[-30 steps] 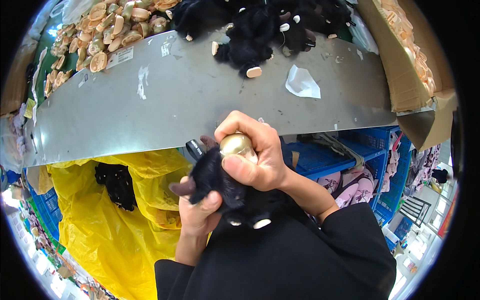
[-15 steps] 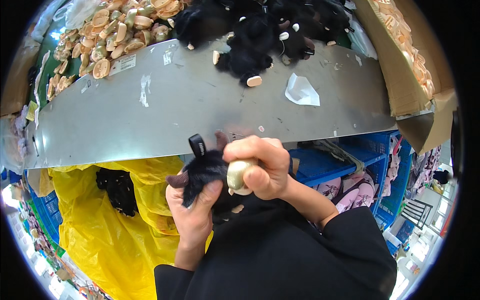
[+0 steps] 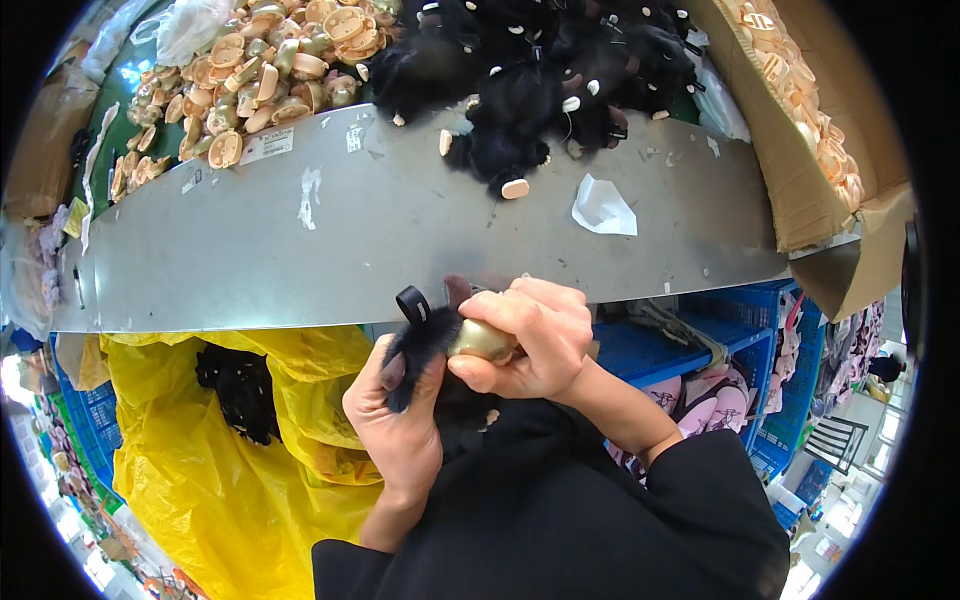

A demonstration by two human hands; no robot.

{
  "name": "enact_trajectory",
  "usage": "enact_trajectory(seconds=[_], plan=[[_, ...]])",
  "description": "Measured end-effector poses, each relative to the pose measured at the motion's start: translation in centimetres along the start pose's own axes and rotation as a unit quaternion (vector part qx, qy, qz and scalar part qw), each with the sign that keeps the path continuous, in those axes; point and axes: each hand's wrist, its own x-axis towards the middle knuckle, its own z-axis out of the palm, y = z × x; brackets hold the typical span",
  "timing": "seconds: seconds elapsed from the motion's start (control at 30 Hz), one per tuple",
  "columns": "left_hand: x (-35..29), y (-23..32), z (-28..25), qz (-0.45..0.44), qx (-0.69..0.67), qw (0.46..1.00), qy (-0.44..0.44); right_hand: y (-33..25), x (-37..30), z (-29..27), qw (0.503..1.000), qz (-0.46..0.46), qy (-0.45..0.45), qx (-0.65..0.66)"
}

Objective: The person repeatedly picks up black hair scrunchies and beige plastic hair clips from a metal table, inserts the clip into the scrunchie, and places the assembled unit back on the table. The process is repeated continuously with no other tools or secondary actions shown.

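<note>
My left hand is closed around a black plush toy with brown ears and a black loop on top. In my right hand is a shiny gold rounded plastic piece, gripped between thumb and fingers and pressed against the side of the plush. Whether the piece sits inside the fabric or only touches it, I cannot tell. Both hands are just in front of the metal table's near edge. Part of the plush hangs below, mostly hidden by my hands and against my black clothing.
Beyond the metal table surface lie a heap of peach and gold plastic pieces and a pile of black plush toys. A cardboard box of peach parts stands at right. A yellow bag hangs at left; blue crates sit below right.
The gold piece has turned from upright to lying sideways, its end now against the plush. My right fingers have shifted around it, and the plush has tilted slightly.
</note>
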Motion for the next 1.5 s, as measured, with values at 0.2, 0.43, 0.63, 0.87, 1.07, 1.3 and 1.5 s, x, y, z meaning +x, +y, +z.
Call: enact_trajectory(seconds=[0.2, 0.43, 0.63, 0.87, 1.07, 1.3, 1.5], plan=[[0.3, -1.4, 0.3, 0.067, 0.058, 0.995, 0.042, 0.1, 0.8, 0.5, 0.997, -0.012, -0.008, -0.079], [0.8, -2.2, 0.2, 0.031, 0.014, 0.999, 0.017, 0.3, -1.0, 2.2, 0.993, 0.044, -0.021, -0.110], [1.7, -1.6, -1.1, -0.069, -0.044, 0.993, -0.080, -0.6, -1.2, 1.4, 0.975, 0.191, -0.085, 0.073], [0.9, 0.9, -2.9, -0.082, -0.113, 0.974, -0.179, -0.3, -0.1, -2.2, 0.681, 0.497, -0.225, 0.488], [-0.1, 2.3, -3.4, -0.051, -0.072, 0.976, -0.197, -1.4, -1.3, -1.9, 0.548, 0.545, -0.221, 0.595], [-0.2, 4.3, -4.6, -0.036, -0.046, 0.967, -0.250, -4.3, 1.4, -2.9, 0.603, 0.486, -0.254, 0.580], [0.0, 2.7, -5.2, 0.063, -0.019, 0.969, -0.240, -5.5, 2.9, -2.0, 0.931, 0.103, -0.174, 0.304]])
